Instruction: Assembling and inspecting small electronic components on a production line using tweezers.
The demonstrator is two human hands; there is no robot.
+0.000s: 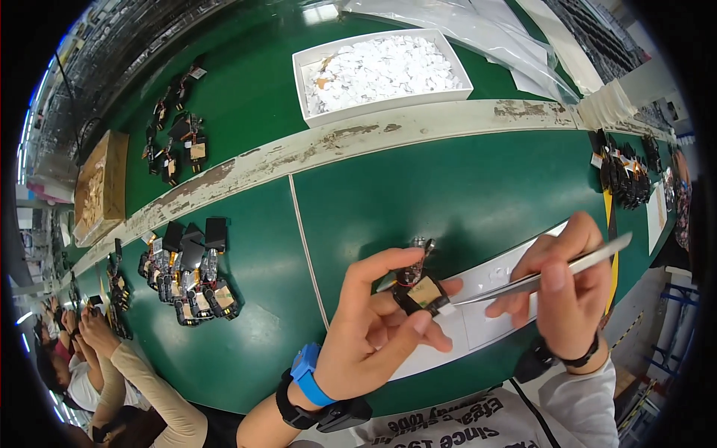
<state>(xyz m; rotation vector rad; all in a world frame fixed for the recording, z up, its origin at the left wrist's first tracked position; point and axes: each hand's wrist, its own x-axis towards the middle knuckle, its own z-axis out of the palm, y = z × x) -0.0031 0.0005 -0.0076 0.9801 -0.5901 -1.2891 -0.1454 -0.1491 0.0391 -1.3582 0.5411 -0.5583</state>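
A small black electronic module with a tan pad on its face and thin wires at its top is held in the fingers of my left hand. My right hand is closed on a pair of metal tweezers, slanting down to the left. At the tweezers' tips a small white piece lies by the module's lower right corner; whether it is stuck on or only gripped, I cannot tell. Beneath both hands is a white sheet with small pale pieces on it.
Several black modules lie heaped to the left, others beyond the painted ledge, and a dark bundle sits far right. A white box holds white scraps. A brown box stands far left. Another person's arm works at left.
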